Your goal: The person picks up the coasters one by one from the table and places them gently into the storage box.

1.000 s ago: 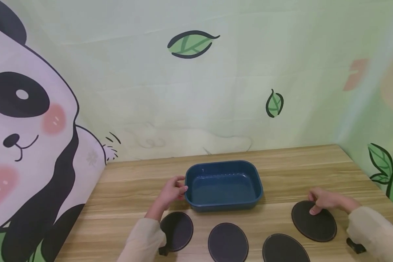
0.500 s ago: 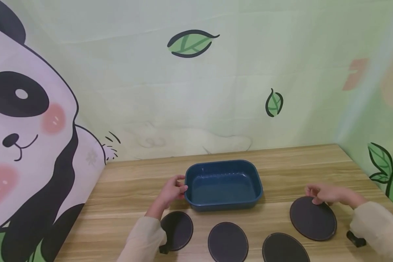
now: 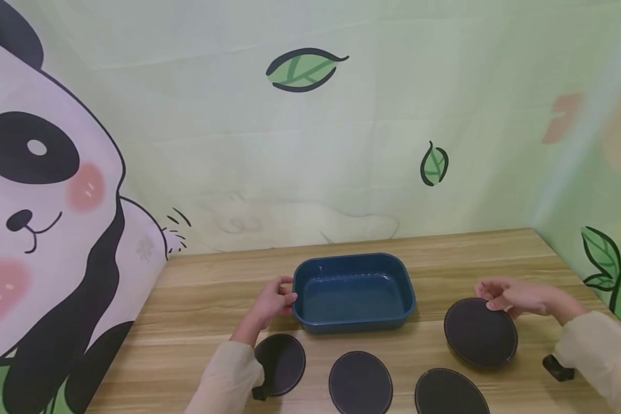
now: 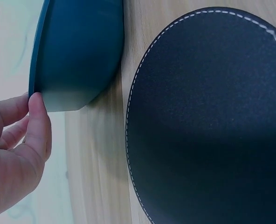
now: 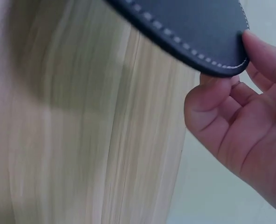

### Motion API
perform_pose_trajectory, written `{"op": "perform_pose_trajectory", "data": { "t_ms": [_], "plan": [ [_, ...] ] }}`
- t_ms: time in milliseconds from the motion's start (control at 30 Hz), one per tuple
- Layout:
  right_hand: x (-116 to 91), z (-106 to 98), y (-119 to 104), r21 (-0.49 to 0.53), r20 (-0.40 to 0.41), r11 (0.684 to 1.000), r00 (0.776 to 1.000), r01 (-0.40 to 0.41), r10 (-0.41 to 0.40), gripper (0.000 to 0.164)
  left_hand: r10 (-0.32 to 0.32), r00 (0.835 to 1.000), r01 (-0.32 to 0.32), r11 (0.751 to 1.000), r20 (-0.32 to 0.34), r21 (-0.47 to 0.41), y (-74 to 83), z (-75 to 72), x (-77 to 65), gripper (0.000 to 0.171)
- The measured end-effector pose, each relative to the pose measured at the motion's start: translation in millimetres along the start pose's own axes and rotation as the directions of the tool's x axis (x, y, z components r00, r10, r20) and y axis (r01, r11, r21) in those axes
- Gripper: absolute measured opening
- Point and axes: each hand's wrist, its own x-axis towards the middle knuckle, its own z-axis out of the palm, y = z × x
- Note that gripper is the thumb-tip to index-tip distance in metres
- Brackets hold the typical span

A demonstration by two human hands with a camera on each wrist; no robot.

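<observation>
A deep blue rectangular dish (image 3: 352, 299) stands on the wooden table, with nothing inside it. At its left end my left hand (image 3: 271, 300) pinches the rim between thumb and fingers, as the left wrist view shows up close. To the right of the dish, my right hand (image 3: 517, 298) pinches the far edge of a round black coaster (image 3: 481, 333) with pale stitching. The right wrist view shows this coaster (image 5: 198, 32) raised off the wood, thumb on top and fingers beneath.
Several more black coasters lie along the front: one (image 3: 284, 365) partly behind my left sleeve, one (image 3: 360, 382) in the middle, and one (image 3: 450, 394) cut by the frame's lower edge. A cloth backdrop (image 3: 227, 144) with a panda rises behind the wooden table (image 3: 212, 287).
The right hand has lifted the black coaster off the table and carried it a little left and away from me. The left hand and the dish have stayed put.
</observation>
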Motion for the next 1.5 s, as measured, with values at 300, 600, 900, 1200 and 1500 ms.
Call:
{"op": "perform_pose_trajectory", "data": {
  "t_ms": [300, 600, 900, 1200, 1500],
  "plan": [
    [15, 3, -12, 0.095, -0.071, 0.992, 0.995, 0.08, -0.073, 0.015, 0.006, 1.0, -0.006, 1.0, 0.007, -0.012, 2.0, -1.1, 0.3, 0.04],
    [37, 14, -29, 0.231, -0.164, 0.965, 0.982, 0.127, -0.09, 0.012, 0.013, 1.0, -0.013, 1.0, 0.008, -0.011, 2.0, -1.7, 0.9, 0.038],
    [58, 27, -43, 0.342, -0.203, 0.922, 0.972, 0.182, -0.117, 0.016, 0.018, 1.0, -0.018, 1.0, 0.013, -0.009, 0.8, -3.0, -0.1, 0.039],
    [83, 45, -53, 0.425, -0.283, 0.879, 0.954, 0.216, -0.098, 0.014, 0.019, 1.0, -0.019, 1.0, 0.018, -0.024, 1.1, -2.0, -0.1, 0.039],
    [108, 65, -65, 0.464, -0.355, 0.856, 0.933, 0.228, -0.056, 0.014, 0.017, 1.0, -0.017, 0.999, 0.015, -0.033, 2.0, -1.3, -1.3, 0.04]
  ]
}}
